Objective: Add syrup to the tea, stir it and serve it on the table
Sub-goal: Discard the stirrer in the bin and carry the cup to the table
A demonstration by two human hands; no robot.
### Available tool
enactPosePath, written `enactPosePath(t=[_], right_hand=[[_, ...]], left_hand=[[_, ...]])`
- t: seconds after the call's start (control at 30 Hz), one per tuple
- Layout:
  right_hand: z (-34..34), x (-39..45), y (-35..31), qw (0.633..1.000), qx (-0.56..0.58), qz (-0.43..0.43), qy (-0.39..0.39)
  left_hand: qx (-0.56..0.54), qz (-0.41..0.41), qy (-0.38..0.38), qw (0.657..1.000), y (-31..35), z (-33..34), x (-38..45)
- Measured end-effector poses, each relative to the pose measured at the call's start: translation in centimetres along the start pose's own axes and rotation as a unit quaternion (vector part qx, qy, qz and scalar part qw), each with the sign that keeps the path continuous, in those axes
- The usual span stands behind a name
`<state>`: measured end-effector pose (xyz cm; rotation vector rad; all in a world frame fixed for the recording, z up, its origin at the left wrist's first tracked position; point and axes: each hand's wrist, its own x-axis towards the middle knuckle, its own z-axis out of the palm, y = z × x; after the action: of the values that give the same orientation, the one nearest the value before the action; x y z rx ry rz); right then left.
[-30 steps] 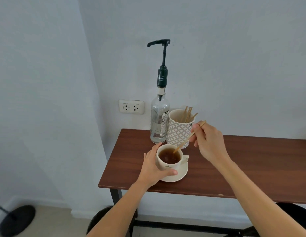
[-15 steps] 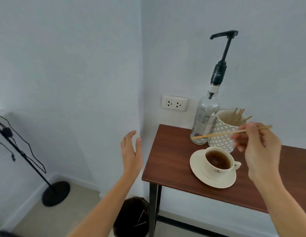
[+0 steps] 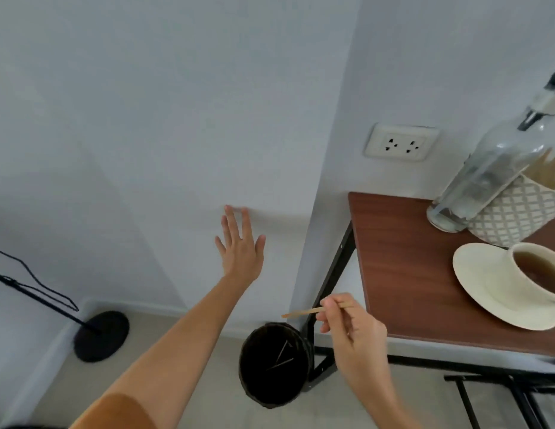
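A white cup of brown tea (image 3: 536,275) stands on a white saucer (image 3: 486,292) at the right of the brown table (image 3: 400,258). Behind it the glass syrup bottle (image 3: 486,174) with a pump stands beside a patterned mug (image 3: 511,212) holding wooden sticks. My right hand (image 3: 353,329) pinches a wooden stir stick (image 3: 302,313) off the table's left front corner, above a black bin (image 3: 274,363). My left hand (image 3: 240,246) is spread out in the air near the wall, holding nothing.
The black bin on the floor has sticks inside it. A wall socket (image 3: 400,143) sits above the table's back edge. A black stand with a round base (image 3: 101,335) and cable is at the left. Black frame parts (image 3: 499,391) lie under the table.
The stick came out of the tea and my right hand carried it left and down over the bin. My left hand let go of the cup and opened. The view swung left.
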<state>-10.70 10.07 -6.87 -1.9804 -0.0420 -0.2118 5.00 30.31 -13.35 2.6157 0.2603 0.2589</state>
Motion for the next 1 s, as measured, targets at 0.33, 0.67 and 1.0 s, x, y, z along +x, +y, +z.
enactPosePath(t=[0.33, 0.67, 1.0], right_hand=[[7.9, 1.0, 11.5, 0.970, -0.149, 0.160, -0.106], [2.3, -1.2, 4.0, 0.995, -0.075, 0.038, -0.054], [-17.7, -2.7, 1.4, 0.956, -0.109, 0.030, 0.271]], left_hand=[[-0.033, 0.021, 0.008, 0.999, -1.5, 2.7, 0.6], [-0.042, 0.015, -0.035, 0.998, -1.1, 0.6, -0.1], [-0.192, 0.106, -0.109, 0.970, 13.6, -2.0, -8.0]])
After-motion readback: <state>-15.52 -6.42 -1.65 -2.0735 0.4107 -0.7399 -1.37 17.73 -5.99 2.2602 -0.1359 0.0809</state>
